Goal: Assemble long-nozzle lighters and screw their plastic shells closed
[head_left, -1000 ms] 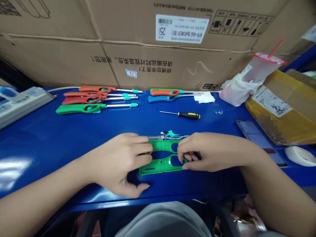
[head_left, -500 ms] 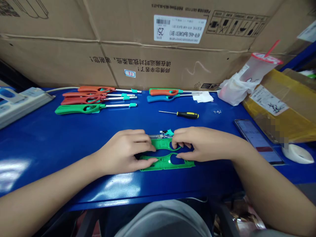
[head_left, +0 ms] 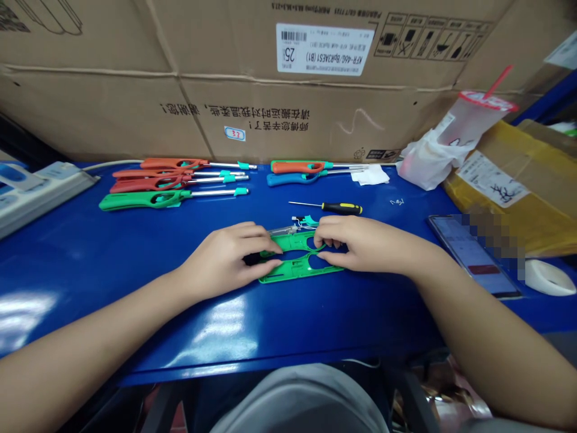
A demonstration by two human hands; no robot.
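Two green lighter casing halves lie side by side on the blue table, inner faces up. My left hand [head_left: 232,255] grips their left ends, fingers at the far casing half [head_left: 295,242] and thumb on the near casing half [head_left: 297,269]. At the right, my right hand [head_left: 365,240] has curled fingers at the far half's trigger opening and its thumb on the near half. Just beyond them sit a clear tube [head_left: 283,231] and a teal trigger piece [head_left: 308,221] with white wires, partly hidden by my hands.
A black-and-yellow screwdriver [head_left: 342,208] lies beyond my hands. Behind it are assembled lighters, including a green lighter [head_left: 130,200] and a blue lighter [head_left: 291,179]. A power strip [head_left: 42,192] stands left; a phone [head_left: 471,255], white mouse [head_left: 550,278] and bagged cup [head_left: 464,120] are right. A large carton [head_left: 135,90] walls the back.
Both hands have slid the green casing halves away from me, toward the screwdriver. The tube and teal trigger piece have moved the same way.
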